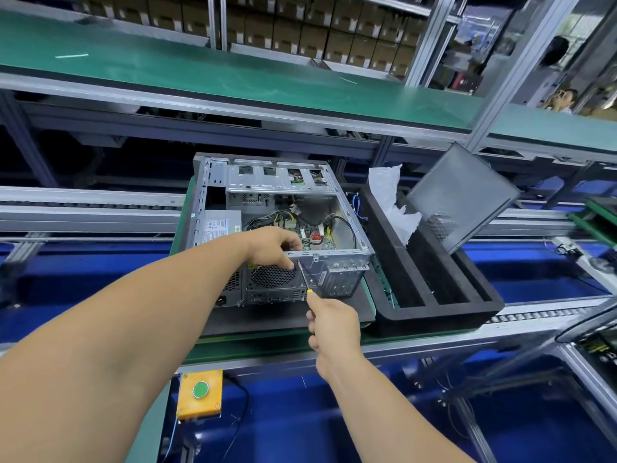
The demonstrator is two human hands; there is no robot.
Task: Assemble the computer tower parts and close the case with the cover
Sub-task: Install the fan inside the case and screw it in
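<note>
Open grey steel computer tower case (267, 202) lies on side on dark mat, interior exposed. Right hand (334, 325) grips yellow-handled screwdriver (304, 275), tip at rear top edge. Left hand (277, 243) curled, pinching at screw spot. Judged step: fastening rear screw. Dark mesh-vented cover panel (462, 198) leans in black foam tray (434, 295), well apart; fitting it comes after.

The open grey tower case (280, 208) is bare, dully shining sheet metal, the black compartmented tray (430, 289) beside it looks matt, perhaps foam, and the green bench mat (233, 78) is smooth.
</note>
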